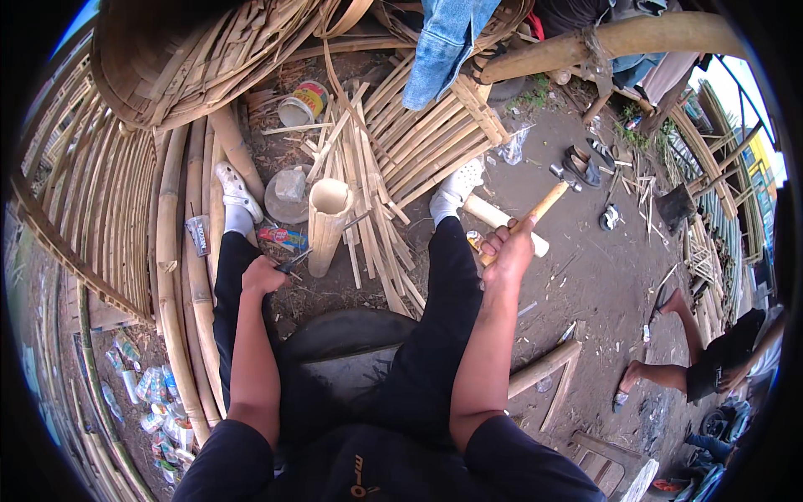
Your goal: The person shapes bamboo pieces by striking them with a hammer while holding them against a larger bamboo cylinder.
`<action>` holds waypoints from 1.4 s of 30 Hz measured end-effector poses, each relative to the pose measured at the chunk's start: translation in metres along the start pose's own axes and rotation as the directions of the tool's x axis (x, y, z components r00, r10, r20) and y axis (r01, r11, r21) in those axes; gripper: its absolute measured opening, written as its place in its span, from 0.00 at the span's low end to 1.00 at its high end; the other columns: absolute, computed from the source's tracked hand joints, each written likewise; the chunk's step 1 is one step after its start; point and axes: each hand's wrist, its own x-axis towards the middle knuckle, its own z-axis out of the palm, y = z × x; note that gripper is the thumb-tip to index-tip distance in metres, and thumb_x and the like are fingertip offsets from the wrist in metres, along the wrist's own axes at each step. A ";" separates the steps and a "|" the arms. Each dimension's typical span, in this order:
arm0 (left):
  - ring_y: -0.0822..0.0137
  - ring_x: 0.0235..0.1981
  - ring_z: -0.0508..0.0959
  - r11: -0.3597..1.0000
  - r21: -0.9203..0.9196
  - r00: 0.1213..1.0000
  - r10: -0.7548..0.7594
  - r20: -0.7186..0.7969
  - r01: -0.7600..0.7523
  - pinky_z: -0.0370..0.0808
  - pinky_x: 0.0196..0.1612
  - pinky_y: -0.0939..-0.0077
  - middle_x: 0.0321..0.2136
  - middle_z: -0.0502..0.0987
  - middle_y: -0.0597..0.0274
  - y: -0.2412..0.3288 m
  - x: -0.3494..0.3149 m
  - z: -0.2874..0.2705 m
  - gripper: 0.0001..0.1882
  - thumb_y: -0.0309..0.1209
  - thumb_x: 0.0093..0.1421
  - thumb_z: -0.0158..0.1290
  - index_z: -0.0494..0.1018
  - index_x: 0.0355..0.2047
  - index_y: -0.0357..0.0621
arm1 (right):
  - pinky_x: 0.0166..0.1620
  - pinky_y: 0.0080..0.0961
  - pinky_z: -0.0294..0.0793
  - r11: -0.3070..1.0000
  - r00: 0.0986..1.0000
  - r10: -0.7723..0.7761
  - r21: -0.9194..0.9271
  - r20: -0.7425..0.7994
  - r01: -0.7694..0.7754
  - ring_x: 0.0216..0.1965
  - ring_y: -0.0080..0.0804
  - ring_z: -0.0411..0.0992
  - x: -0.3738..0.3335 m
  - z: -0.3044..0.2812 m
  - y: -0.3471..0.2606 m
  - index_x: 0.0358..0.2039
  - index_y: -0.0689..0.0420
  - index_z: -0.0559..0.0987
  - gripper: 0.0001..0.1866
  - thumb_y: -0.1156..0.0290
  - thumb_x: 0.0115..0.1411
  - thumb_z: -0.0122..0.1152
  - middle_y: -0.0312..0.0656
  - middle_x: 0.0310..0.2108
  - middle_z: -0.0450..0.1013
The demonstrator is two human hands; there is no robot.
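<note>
My right hand (pixel 508 249) is wrapped round the wooden handle of a hammer (pixel 548 201), its metal head pointing away from me. In my left hand (pixel 264 275), closed near my left knee, is a small dark tool (pixel 293 263) with a thin tip; its exact kind is unclear. The tip reaches towards a short, thick bamboo section (pixel 326 224), which stands upright between my legs. Beside that section, a grey stone block (pixel 290 185) rests on a round slab. Split bamboo strips (pixel 368 180) lie just beyond and to its right.
Long bamboo poles (pixel 173 251) run along my left side. A slatted bamboo panel (pixel 443 134) lies ahead, near a plastic bucket (pixel 303 104). Sandals (pixel 581 166) lie on the ground to the right, where another person's legs (pixel 669 360) show. A bamboo frame (pixel 548 372) lies near my right elbow.
</note>
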 end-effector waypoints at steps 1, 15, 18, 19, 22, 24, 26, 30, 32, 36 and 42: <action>0.53 0.41 0.81 1.000 0.003 0.999 -0.011 0.036 0.011 0.76 0.47 0.63 0.37 0.81 0.50 -0.005 0.000 0.000 0.25 0.41 0.35 0.63 0.81 0.35 0.41 | 0.15 0.18 0.46 1.000 1.000 0.000 0.025 -0.004 0.000 0.13 0.17 0.45 0.002 0.000 -0.003 0.27 0.52 0.62 0.23 0.47 0.70 0.39 0.27 0.15 0.49; 0.50 0.44 0.79 0.996 -0.035 0.995 -0.076 0.064 0.079 0.76 0.49 0.60 0.39 0.80 0.44 -0.008 0.023 -0.005 0.22 0.37 0.39 0.57 0.80 0.36 0.39 | 0.14 0.17 0.48 0.906 0.955 -0.283 0.302 -0.087 0.296 0.14 0.18 0.45 0.024 -0.001 -0.096 0.25 0.51 0.58 0.19 0.54 0.70 0.40 0.29 0.15 0.47; 0.51 0.45 0.79 0.997 -0.008 0.991 -0.077 0.112 0.078 0.76 0.49 0.60 0.40 0.80 0.45 0.004 0.020 -0.005 0.22 0.36 0.41 0.53 0.80 0.37 0.39 | 0.15 0.17 0.47 0.959 0.963 -0.268 0.101 0.040 0.263 0.13 0.17 0.45 -0.001 0.021 -0.070 0.26 0.51 0.60 0.19 0.53 0.70 0.42 0.28 0.15 0.48; 0.51 0.45 0.79 0.997 -0.009 0.990 -0.078 0.115 0.080 0.76 0.49 0.60 0.40 0.80 0.45 0.007 0.018 -0.006 0.22 0.36 0.40 0.53 0.80 0.37 0.39 | 0.15 0.18 0.46 0.977 0.974 -0.212 0.035 0.074 0.210 0.13 0.17 0.46 -0.009 0.027 -0.053 0.26 0.51 0.61 0.19 0.52 0.69 0.44 0.28 0.15 0.49; 0.51 0.44 0.80 0.994 -0.020 0.989 -0.102 0.111 0.105 0.76 0.48 0.61 0.39 0.80 0.46 0.009 0.009 -0.015 0.22 0.37 0.41 0.53 0.80 0.36 0.40 | 0.12 0.18 0.45 0.950 0.959 0.105 -0.312 0.262 -0.019 0.10 0.15 0.46 -0.032 0.037 0.012 0.26 0.51 0.61 0.20 0.51 0.68 0.48 0.26 0.13 0.50; 0.52 0.44 0.80 0.992 -0.020 0.981 -0.122 0.152 0.127 0.76 0.48 0.61 0.39 0.80 0.47 0.012 0.007 -0.014 0.22 0.37 0.41 0.53 0.80 0.37 0.41 | 0.11 0.16 0.47 0.839 0.874 0.337 -0.533 0.350 -0.110 0.09 0.14 0.49 -0.026 0.029 0.060 0.23 0.51 0.62 0.20 0.53 0.67 0.51 0.26 0.13 0.53; 0.52 0.43 0.80 0.989 -0.009 0.984 -0.145 0.103 0.146 0.76 0.48 0.61 0.38 0.80 0.48 0.006 0.009 -0.005 0.22 0.37 0.41 0.53 0.81 0.37 0.42 | 0.11 0.22 0.51 0.691 0.842 0.402 -0.723 0.359 -0.021 0.08 0.18 0.52 -0.026 0.023 0.122 0.22 0.55 0.66 0.21 0.54 0.66 0.52 0.28 0.12 0.57; 0.51 0.43 0.80 0.996 -0.029 0.991 -0.084 0.109 0.087 0.76 0.49 0.61 0.39 0.80 0.48 0.015 0.005 -0.007 0.22 0.37 0.41 0.54 0.80 0.38 0.44 | 0.28 0.41 0.71 0.302 0.802 0.207 -0.817 0.560 0.492 0.17 0.46 0.70 -0.011 -0.010 0.210 0.26 0.68 0.75 0.24 0.55 0.64 0.54 0.54 0.15 0.69; 0.51 0.43 0.80 0.994 -0.028 0.988 -0.102 0.112 0.106 0.76 0.49 0.60 0.39 0.80 0.48 0.012 0.006 -0.007 0.22 0.37 0.41 0.54 0.80 0.38 0.44 | 0.30 0.42 0.70 0.206 0.746 0.117 -0.751 0.656 0.627 0.19 0.50 0.70 -0.009 -0.013 0.222 0.25 0.68 0.75 0.24 0.55 0.64 0.54 0.57 0.16 0.70; 0.51 0.43 0.80 0.991 -0.046 0.989 -0.125 0.080 0.129 0.76 0.48 0.61 0.38 0.80 0.47 0.000 0.010 -0.001 0.20 0.37 0.41 0.54 0.81 0.35 0.43 | 0.25 0.37 0.67 0.283 0.748 -0.009 -0.716 0.663 0.638 0.17 0.38 0.68 -0.032 0.022 0.174 0.22 0.67 0.73 0.25 0.56 0.65 0.53 0.50 0.15 0.67; 0.50 0.42 0.80 0.991 -0.062 0.989 -0.108 0.105 0.114 0.77 0.47 0.61 0.36 0.80 0.46 0.003 0.008 -0.004 0.20 0.36 0.41 0.53 0.81 0.34 0.40 | 0.19 0.31 0.58 0.674 0.687 -0.405 -0.311 0.604 0.670 0.12 0.32 0.61 -0.033 0.056 0.145 0.22 0.66 0.68 0.20 0.63 0.68 0.48 0.40 0.10 0.59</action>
